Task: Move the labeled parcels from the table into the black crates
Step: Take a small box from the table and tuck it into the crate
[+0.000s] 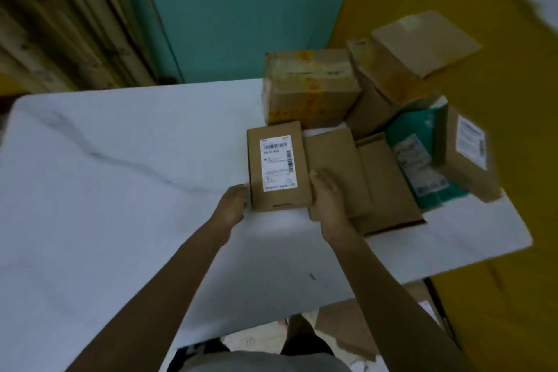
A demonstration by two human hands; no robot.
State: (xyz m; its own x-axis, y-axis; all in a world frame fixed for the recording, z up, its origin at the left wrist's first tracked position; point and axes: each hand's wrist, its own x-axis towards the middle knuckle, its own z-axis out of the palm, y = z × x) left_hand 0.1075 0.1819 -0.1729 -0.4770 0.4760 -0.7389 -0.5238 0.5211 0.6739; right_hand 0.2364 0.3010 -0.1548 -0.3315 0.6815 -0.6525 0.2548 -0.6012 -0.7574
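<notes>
- step in hand: the pick-up of one parcel. the labeled parcel (277,166), a small brown box with its white label (277,161) facing up, sits at the left edge of the pile on the white table (120,190), between the two hands.
- the left hand (232,205) meets the parcel's left wall near its close corner. its fingers bend toward the box, but blur hides whether they wrap the edge or only press it, so i cannot tell how firmly it holds.
- the right hand (327,196) lies along the parcel's right wall with fairly straight fingers, pressing inward and partly over the flat brown box (335,157) just beside it. it curls round nothing.
- whether the parcel is already clear of the table or resting on it cannot be told from here.
- other parcels crowd the right: a taped carton (311,87) behind, a teal mailer (419,157), and a tilted labeled box (465,154) leaning on it.
- judgement: the task looks early to midway — many parcels are left on the table, and no black crate is in view.
- the next move likely calls for a two-sided squeeze, a straight lift clear of the flat box, then a turn to find a crate — taking care not to drag the neighbour along.
</notes>
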